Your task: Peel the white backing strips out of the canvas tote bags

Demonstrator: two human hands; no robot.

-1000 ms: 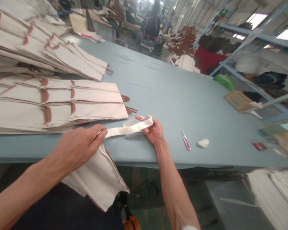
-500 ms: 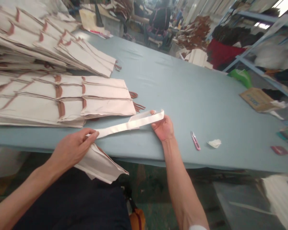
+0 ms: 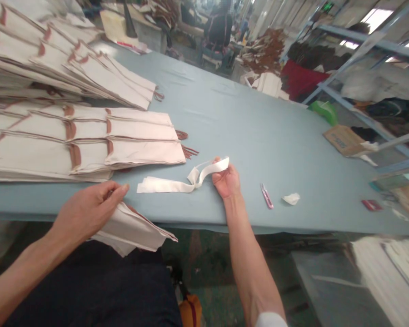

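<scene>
My left hand [image 3: 88,206] is closed on a cream fabric piece [image 3: 132,227] with a brown edge, which hangs over the table's front edge. The fingers of my right hand [image 3: 226,178] are wrapped round one end of a white strip [image 3: 167,185]. That strip curls down from the hand, and its other end lies on the blue-green table [image 3: 259,131], a little right of my left fingertips. Behind my left hand lie overlapping cream fabric pieces [image 3: 146,152] with brown trim and brown cords.
Pink thread snips [image 3: 266,196] and a crumpled white scrap [image 3: 291,199] lie right of my right hand. Another cream pile [image 3: 119,81] is at the back left. A cardboard box [image 3: 344,141] stands near the shelves. A person [image 3: 219,32] sits beyond the table.
The strip's left end has left my left hand and dropped onto the table. My left hand has drawn back slightly, still with the fabric piece. The view has shifted to the right.
</scene>
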